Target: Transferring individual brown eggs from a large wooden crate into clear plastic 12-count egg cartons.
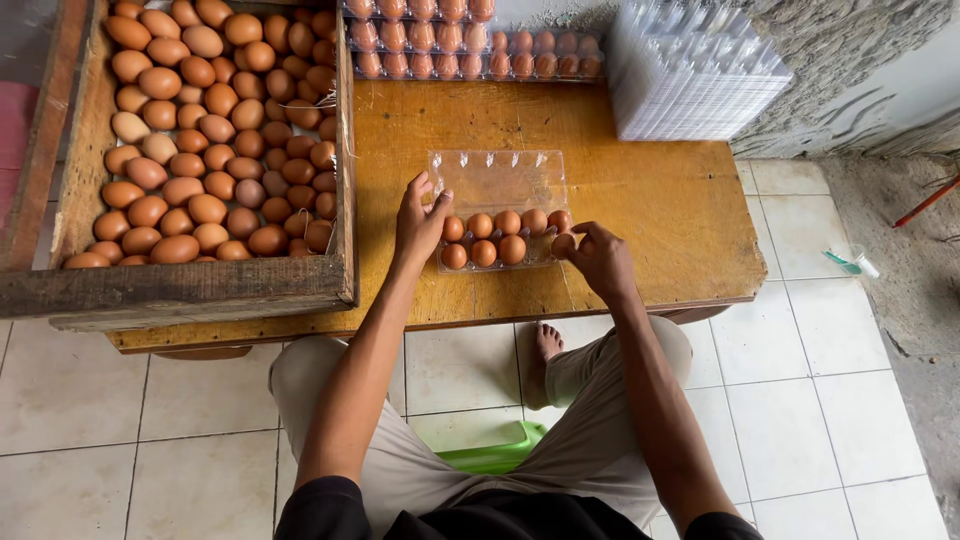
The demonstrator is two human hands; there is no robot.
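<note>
Egg going into the clear carton!
Right hand (600,258) is pinching a brown egg (564,245) in its grip at the carton (497,208)'s near corner; left hand (420,220), fingers spread, is steadying the opposite edge on the counter (660,200).

Brown eggs (497,238) fill a clear plastic egg carton (497,185) on the honey-yellow wooden surface (660,210). The crate (180,290) is weathered grey-brown; the stool (495,455), perhaps plastic, bright green.

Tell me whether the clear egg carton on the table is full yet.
Not full. The clear carton lies open, with eggs filling most cups; the right hand holds an egg at its corner, and the left hand steadies its edge.
</note>
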